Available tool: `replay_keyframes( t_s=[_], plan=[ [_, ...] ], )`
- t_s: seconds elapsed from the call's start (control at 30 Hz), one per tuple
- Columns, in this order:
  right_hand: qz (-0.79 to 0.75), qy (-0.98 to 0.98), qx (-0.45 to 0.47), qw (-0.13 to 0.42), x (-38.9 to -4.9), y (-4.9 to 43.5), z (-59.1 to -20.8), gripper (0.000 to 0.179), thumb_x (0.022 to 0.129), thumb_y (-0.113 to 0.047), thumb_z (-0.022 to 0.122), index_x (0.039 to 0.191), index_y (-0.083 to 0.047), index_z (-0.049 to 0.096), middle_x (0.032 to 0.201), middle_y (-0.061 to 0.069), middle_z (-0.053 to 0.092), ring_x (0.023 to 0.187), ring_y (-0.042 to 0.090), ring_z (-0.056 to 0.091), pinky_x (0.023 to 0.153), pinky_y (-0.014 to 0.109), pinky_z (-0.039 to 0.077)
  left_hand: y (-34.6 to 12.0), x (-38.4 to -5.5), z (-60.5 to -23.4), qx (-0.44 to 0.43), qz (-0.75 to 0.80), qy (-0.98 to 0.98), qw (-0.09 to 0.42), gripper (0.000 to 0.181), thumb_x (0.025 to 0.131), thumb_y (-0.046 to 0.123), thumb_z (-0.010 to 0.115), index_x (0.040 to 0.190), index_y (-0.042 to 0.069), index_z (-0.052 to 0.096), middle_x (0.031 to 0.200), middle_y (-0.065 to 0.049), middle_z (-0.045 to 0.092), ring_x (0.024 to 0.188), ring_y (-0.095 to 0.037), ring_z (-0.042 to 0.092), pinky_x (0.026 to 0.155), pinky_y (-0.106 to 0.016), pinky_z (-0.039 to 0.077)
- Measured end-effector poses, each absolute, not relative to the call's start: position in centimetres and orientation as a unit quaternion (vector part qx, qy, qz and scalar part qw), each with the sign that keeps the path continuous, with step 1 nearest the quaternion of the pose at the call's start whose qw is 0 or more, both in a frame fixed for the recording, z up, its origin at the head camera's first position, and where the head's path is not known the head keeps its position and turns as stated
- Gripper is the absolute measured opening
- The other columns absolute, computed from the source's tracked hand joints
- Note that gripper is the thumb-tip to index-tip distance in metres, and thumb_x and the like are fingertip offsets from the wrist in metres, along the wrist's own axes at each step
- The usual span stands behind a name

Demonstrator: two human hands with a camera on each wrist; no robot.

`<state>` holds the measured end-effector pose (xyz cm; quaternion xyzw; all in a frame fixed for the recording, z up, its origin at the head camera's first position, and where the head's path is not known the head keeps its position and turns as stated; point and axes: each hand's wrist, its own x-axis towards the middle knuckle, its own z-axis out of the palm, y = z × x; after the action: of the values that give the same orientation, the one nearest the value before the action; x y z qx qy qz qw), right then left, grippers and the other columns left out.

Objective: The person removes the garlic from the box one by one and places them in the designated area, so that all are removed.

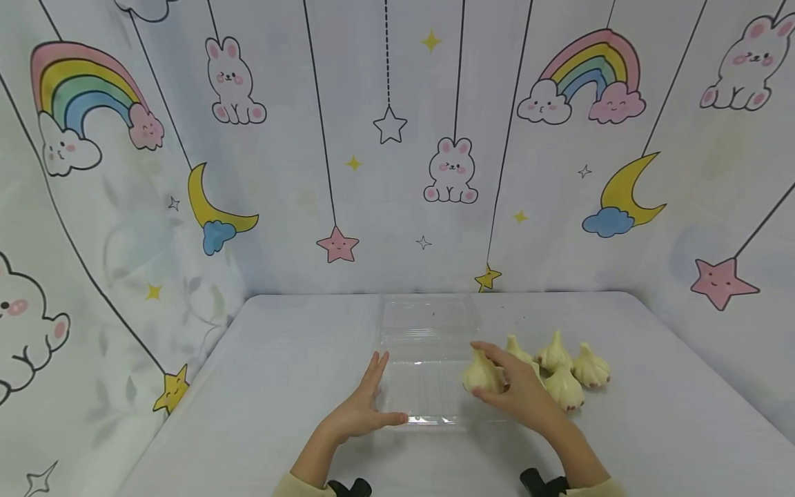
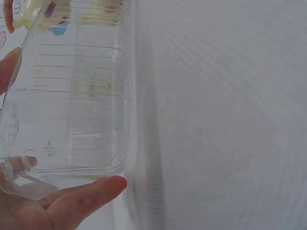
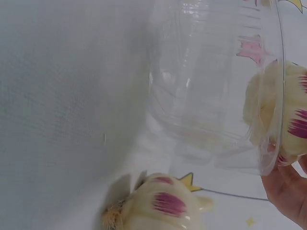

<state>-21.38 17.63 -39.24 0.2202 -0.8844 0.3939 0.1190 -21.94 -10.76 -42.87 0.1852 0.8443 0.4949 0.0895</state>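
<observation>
A clear plastic container (image 1: 422,390) with its lid folded back lies on the white table. At its left side, my left hand (image 1: 357,414) spreads its straight fingers, with the thumb touching the front left corner; the left wrist view shows this thumb (image 2: 91,199) along the container's end wall. My right hand (image 1: 522,390) holds a garlic bulb (image 1: 481,375) between thumb and fingers at the container's right edge. Seen from the right wrist, the held bulb is at the rim, partly behind the clear wall (image 3: 211,96).
Right of my right hand, several more garlic bulbs (image 1: 564,388) sit grouped on the table (image 1: 279,359). One loose bulb (image 3: 168,203) shows low in the right wrist view. A patterned cloth backdrop (image 1: 385,207) stands behind the table and along both sides.
</observation>
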Motion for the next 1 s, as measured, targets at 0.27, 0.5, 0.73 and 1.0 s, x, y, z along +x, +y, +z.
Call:
replay_keyframes(
  t_s=[0.27, 0.5, 0.73, 1.0],
  plan=[
    [0.390, -0.888, 0.205, 0.132, -21.0, 18.8, -38.7, 0.066, 0.072, -0.013, 0.078, 0.131, -0.017, 0.048, 0.129, 0.017, 0.050, 0.111, 0.038, 0.051, 0.061, 0.023, 0.051, -10.7, -21.9, -42.8, 0.185, 0.492, 0.845, 0.093, 0.108, 0.072, 0.025, 0.078, 0.148, 0.015, 0.001, 0.150, -0.019, -0.011, 0.131, -0.050, 0.014, 0.096, -0.067, 0.020],
    [0.393, -0.887, 0.197, 0.141, -20.9, 20.2, -38.7, 0.067, 0.072, -0.012, 0.077, 0.132, -0.017, 0.047, 0.132, 0.017, 0.047, 0.112, 0.039, 0.050, 0.061, 0.024, 0.051, -10.7, -21.9, -42.8, 0.188, 0.492, 0.846, 0.090, 0.108, 0.072, 0.025, 0.078, 0.148, 0.015, 0.002, 0.151, -0.019, -0.011, 0.133, -0.048, 0.006, 0.097, -0.068, 0.016],
    [0.405, -0.886, 0.183, 0.135, -20.7, 21.7, -38.8, 0.066, 0.074, -0.016, 0.077, 0.133, -0.019, 0.046, 0.133, 0.016, 0.046, 0.115, 0.038, 0.047, 0.059, 0.023, 0.051, -10.7, -21.9, -42.7, 0.189, 0.491, 0.846, 0.090, 0.108, 0.072, 0.025, 0.078, 0.148, 0.015, 0.001, 0.150, -0.019, -0.011, 0.133, -0.048, 0.004, 0.097, -0.068, 0.015],
    [0.388, -0.896, 0.161, 0.145, -20.4, 23.6, -38.5, 0.066, 0.076, -0.021, 0.075, 0.134, -0.016, 0.044, 0.129, 0.023, 0.047, 0.111, 0.042, 0.049, 0.061, 0.023, 0.051, -10.8, -21.9, -42.8, 0.188, 0.491, 0.846, 0.091, 0.108, 0.073, 0.025, 0.077, 0.148, 0.015, 0.000, 0.150, -0.020, -0.012, 0.131, -0.050, 0.012, 0.097, -0.067, 0.019]
  ],
)
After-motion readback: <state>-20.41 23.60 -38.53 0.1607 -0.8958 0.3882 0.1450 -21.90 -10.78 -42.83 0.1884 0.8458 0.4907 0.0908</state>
